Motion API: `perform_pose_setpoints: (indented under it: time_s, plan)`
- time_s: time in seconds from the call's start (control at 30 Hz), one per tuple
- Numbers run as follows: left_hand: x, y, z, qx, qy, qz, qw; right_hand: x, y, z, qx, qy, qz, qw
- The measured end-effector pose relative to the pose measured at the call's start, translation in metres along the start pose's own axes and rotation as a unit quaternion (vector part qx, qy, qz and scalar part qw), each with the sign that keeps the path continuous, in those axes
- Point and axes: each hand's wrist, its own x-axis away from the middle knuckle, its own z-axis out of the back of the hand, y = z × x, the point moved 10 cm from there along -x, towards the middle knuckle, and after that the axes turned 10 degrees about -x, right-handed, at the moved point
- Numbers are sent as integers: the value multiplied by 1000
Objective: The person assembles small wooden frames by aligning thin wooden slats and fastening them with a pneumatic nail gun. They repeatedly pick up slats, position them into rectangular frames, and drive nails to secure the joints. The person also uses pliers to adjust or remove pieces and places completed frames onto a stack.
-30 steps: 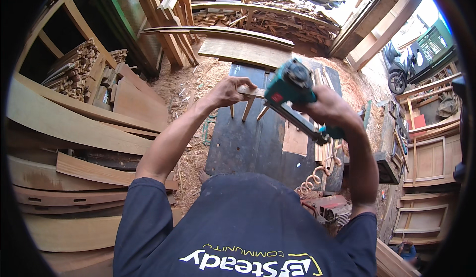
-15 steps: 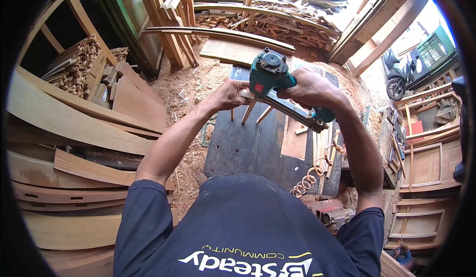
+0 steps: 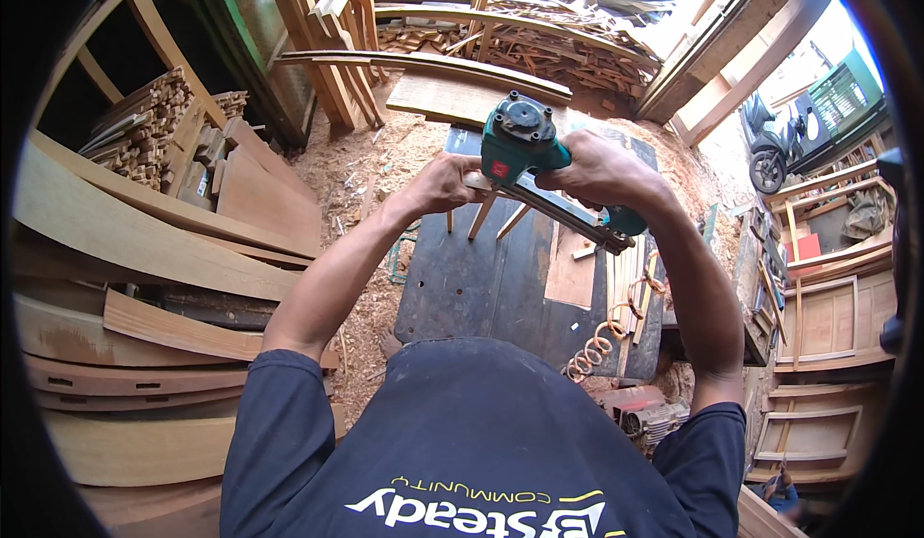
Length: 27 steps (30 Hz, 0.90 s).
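Note:
My right hand (image 3: 608, 172) is wrapped round the handle of a teal pneumatic nail gun (image 3: 520, 143), held over the far part of a dark worktable (image 3: 452, 293). The gun's nose end points toward my left hand (image 3: 445, 184), whose closed fingers pinch a pale wooden piece (image 3: 476, 182). The gun's head covers most of that piece. Several thin wooden strips (image 3: 483, 218) slant down below it; whether they are joined to it I cannot tell. An orange coiled air hose (image 3: 595, 350) runs near the gun's rear end, by my right forearm.
Flat boards (image 3: 443, 100) lie at the table's far edge. A thin panel (image 3: 570, 283) and long strips rest on its right side. Large curved planks (image 3: 144, 201) are stacked at left. Wooden frames (image 3: 818, 321) stand at right. A compressor-like machine (image 3: 659, 418) sits low at right.
The nail gun and my right hand have shifted very slightly left. My left hand keeps its pinch on the wooden piece.

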Motion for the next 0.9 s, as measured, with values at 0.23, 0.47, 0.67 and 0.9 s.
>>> perform_pose_setpoints:
  time_s: [0.23, 0.47, 0.67, 0.9]
  plan:
    - [-2, -5, -3, 9, -9, -8, 1000, 4, 0, 2, -12, 8, 11, 1000]
    - [-17, -15, 0, -44, -35, 7, 998, 62, 2, 12, -27, 53, 72, 996]
    - [-54, -16, 11, -132, -59, -35, 989, 113, 77, -32, -68, 60, -71, 993]
    - [-104, -35, 9, -155, -87, -6, 984, 121, 196, -146, -15, 41, -192, 980]
